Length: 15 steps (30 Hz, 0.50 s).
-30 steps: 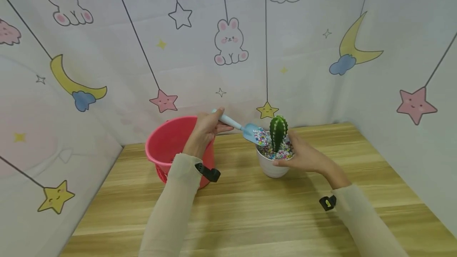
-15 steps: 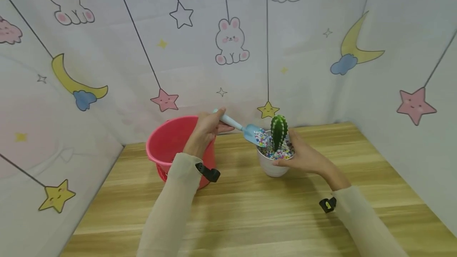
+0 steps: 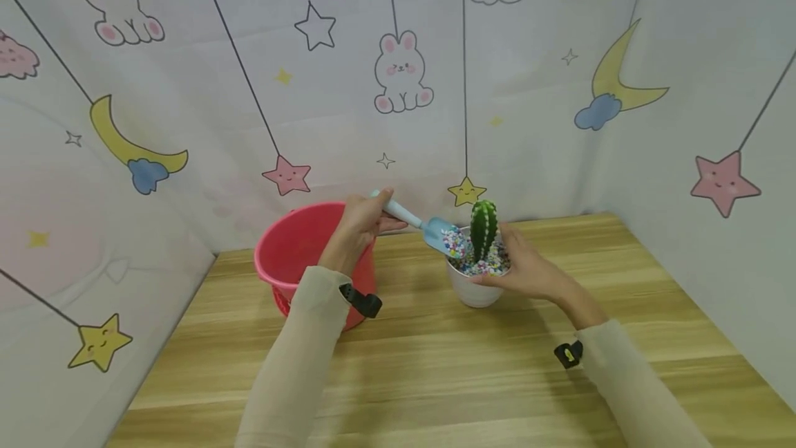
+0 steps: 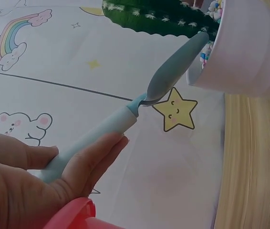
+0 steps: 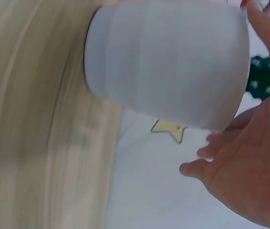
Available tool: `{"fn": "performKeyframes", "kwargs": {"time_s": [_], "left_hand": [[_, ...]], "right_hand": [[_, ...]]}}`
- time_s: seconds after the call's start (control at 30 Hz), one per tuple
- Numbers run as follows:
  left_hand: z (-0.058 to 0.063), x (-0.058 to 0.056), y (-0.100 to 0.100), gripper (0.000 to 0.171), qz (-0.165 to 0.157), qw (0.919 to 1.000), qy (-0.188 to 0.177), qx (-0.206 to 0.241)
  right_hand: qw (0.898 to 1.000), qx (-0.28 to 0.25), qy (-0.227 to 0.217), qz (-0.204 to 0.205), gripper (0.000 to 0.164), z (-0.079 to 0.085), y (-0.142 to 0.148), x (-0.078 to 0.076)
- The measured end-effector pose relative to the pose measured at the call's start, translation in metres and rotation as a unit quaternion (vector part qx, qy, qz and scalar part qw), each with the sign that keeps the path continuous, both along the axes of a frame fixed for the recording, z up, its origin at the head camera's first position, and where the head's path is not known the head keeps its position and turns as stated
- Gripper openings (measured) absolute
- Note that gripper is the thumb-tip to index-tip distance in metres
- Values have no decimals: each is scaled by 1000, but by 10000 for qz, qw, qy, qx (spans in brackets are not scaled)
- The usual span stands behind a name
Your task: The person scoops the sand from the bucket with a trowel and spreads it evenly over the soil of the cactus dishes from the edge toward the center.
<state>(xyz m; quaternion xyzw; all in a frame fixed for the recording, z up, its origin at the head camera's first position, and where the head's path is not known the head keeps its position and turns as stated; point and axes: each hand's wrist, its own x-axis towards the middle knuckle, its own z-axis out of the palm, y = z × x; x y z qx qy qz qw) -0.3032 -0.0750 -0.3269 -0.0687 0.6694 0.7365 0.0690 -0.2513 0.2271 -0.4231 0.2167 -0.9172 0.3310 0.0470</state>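
My left hand (image 3: 357,223) grips the pale handle of a small light-blue trowel (image 3: 403,213), thumb on one side and fingers on the other. The trowel blade slopes down to the right, its tip over the left rim of a white flower pot (image 3: 475,292). Small multicoloured pebbles (image 3: 454,243) lie on the blade. In the pot a green cactus (image 3: 483,230) stands among more coloured pebbles (image 3: 491,267). My right hand (image 3: 535,272) holds the pot's rim from the right, thumb at the near side. Seen from the left wrist, the blade's underside (image 4: 175,67) overlaps the cactus base.
A pink-red bucket (image 3: 276,254) stands on the left, under my left wrist. Beneath everything is a wood-grain table (image 3: 423,379). Behind it hangs a pale cloth (image 3: 348,123) printed with rabbits, stars and moons. Each wrist wears a black strap (image 3: 361,301).
Little differs. The pot, the cactus and my right hand have shifted very slightly left since half a second ago, while the trowel stays at the pot's rim with pebbles on it.
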Motion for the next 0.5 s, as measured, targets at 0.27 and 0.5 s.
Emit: {"fn": "performKeyframes", "kwargs": {"time_s": [0.27, 0.5], "left_hand": [[0, 0, 2, 45, -56, 10000, -42, -57], [1, -1, 4, 44, -72, 9999, 8, -103]], "right_hand": [[9966, 570, -152, -567, 121, -3, -8, 4], [9981, 491, -220, -295, 120, 0, -9, 2]]}}
